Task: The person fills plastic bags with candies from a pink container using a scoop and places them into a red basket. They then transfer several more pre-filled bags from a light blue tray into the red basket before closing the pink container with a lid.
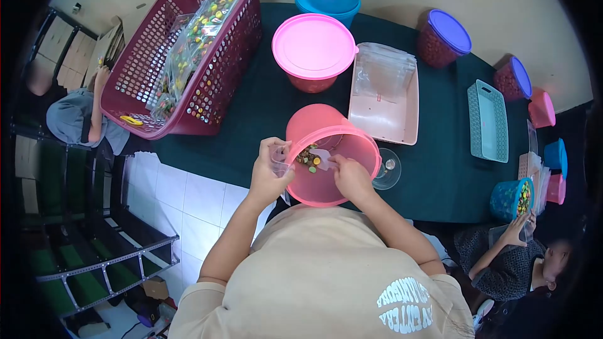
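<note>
A pink bucket [314, 119] lies tilted on its side at the table's front edge, its mouth facing me. Small colourful candies [306, 158] have gathered inside it on the left. My right hand [353, 179] reaches into the mouth, closed on a pale scoop [324, 159] whose blade is at the candies. At the bucket's left rim, my left hand [267, 172] is closed around a clear plastic pouch [280, 158], held with its opening toward the bucket. The lower part of the pouch is mostly hidden by my hand.
A maroon basket [242, 44] holds candy-filled pouches [210, 22]. Behind the bucket stand a pink-lidded tub [314, 47] and a tray [392, 132] of clear pouches. A clear round dish [391, 179] sits right. Another person [509, 257] works at a blue tub [505, 198]; one more person [75, 116] is left.
</note>
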A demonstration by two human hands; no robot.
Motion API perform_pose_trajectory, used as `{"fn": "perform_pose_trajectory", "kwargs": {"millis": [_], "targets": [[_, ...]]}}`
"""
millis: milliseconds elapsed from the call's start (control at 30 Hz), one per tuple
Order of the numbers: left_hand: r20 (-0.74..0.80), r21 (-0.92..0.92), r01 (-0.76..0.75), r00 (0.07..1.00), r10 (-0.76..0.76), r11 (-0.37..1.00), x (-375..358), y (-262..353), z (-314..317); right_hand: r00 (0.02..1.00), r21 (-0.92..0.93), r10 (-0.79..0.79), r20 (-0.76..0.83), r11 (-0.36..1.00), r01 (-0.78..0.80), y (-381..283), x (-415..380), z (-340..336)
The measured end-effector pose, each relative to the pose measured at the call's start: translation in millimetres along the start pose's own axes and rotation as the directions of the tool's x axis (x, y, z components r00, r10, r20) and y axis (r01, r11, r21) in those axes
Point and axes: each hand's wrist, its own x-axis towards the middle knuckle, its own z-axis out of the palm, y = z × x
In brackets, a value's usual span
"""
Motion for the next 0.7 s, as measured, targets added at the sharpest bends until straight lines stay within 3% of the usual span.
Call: {"fn": "perform_pose_trajectory", "kwargs": {"millis": [267,333,400,467,500,533,600,700], "targets": [[-0.025,0.012,-0.003,1.000,0.003,1.000,-4.7,2.7,7.9,0.997,0.246,-0.050,-0.056,0.967,0.062,-18.4,-13.0,12.2],[0.024,0.056,-0.045,0.999,0.044,0.997,-1.2,4.0,6.3,0.998,0.472,-0.060,-0.033,0.879,0.068,-18.2,-10.3,14.7],[-0.008,-0.031,-0.022,1.000,0.021,0.999,-3.3,1.1,6.9,0.999,0.553,-0.032,-0.023,0.832,0.039,-14.7,-7.6,16.0],[-0.023,-0.017,-0.077,0.997,0.077,0.997,-2.1,-3.4,5.6,0.999,0.846,0.013,0.043,0.531,-0.043,-6.4,-1.5,29.0],[-0.025,-0.029,-0.052,0.998,0.051,0.998,-1.8,-2.2,3.5,0.995,0.889,0.027,0.094,0.448,-0.096,-8.6,-1.4,19.9],[-0.031,-0.042,-0.025,0.999,0.023,0.999,-1.7,-1.3,0.8,0.995,0.890,0.026,0.092,0.447,-0.094,-8.9,-1.9,16.4],[-0.039,-0.049,-0.015,0.999,0.013,0.999,1.6,-1.3,-4.9,0.966,0.972,0.112,0.234,-0.032,-0.231,-8.2,-2.1,11.3],[-0.095,-0.011,0.030,0.995,-0.031,0.999,8.3,-7.7,-14.0,0.970,0.968,0.090,0.225,-0.137,-0.211,-10.9,-5.7,5.3]]}}
